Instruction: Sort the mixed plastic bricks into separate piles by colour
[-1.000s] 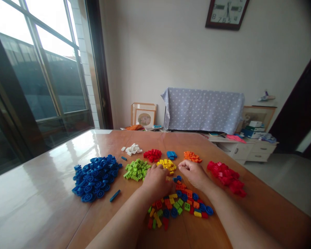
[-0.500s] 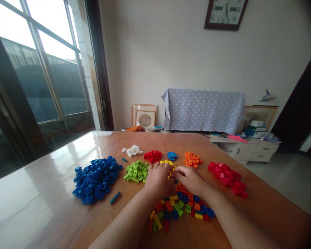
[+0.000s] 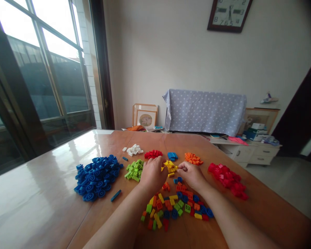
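Observation:
A small pile of yellow toy bricks (image 3: 171,166) lies between my two hands. At its left edge is my left hand (image 3: 153,175), its thumb and fingers apart around that side and nothing visible held. My right hand (image 3: 194,175) is at the pile's right edge, thumb and fingers pinched; whatever sits between the fingertips is too small to make out. Nearer me, between my forearms, spread mixed loose bricks (image 3: 174,206) in red, orange, yellow, green and blue. Lime green bricks (image 3: 133,170) are just left of my left hand, partly covered by it.
Across the wooden table (image 3: 54,211) stand piles of blue round bricks (image 3: 97,178), white bricks (image 3: 134,149), red bricks (image 3: 152,154), blue bricks (image 3: 172,156), orange bricks (image 3: 193,158) and translucent red pieces (image 3: 228,180). A single blue brick (image 3: 116,195) lies at the left.
My hands have moved apart, uncovering the yellow pile between them. The left hand shifted left and the right one slightly right. More mixed bricks now show beside my left forearm.

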{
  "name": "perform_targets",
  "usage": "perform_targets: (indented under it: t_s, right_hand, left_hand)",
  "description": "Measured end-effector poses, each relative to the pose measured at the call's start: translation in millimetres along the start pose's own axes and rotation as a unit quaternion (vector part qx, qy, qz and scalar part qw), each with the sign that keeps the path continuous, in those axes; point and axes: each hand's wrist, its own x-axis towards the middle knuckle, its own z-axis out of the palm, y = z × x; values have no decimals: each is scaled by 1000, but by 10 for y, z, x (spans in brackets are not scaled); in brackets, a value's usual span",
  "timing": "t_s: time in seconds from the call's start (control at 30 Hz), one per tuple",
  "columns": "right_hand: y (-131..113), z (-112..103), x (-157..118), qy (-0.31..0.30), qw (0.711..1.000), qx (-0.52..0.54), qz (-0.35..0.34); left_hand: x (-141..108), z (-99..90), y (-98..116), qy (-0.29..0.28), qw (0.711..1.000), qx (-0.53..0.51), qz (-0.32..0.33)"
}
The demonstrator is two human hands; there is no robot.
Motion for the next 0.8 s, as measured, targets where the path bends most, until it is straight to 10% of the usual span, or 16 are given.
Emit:
perform_targets:
  t_s: [0.3, 0.8]
  right_hand:
    - [63, 43, 55, -41, 993, 111, 24]
    - [-197, -249, -93, -89, 996, -2, 13]
  left_hand:
    - [10, 26, -23, -6, 999, 24, -31]
    - [-3, -12, -48, -24, 1000, 8, -11]
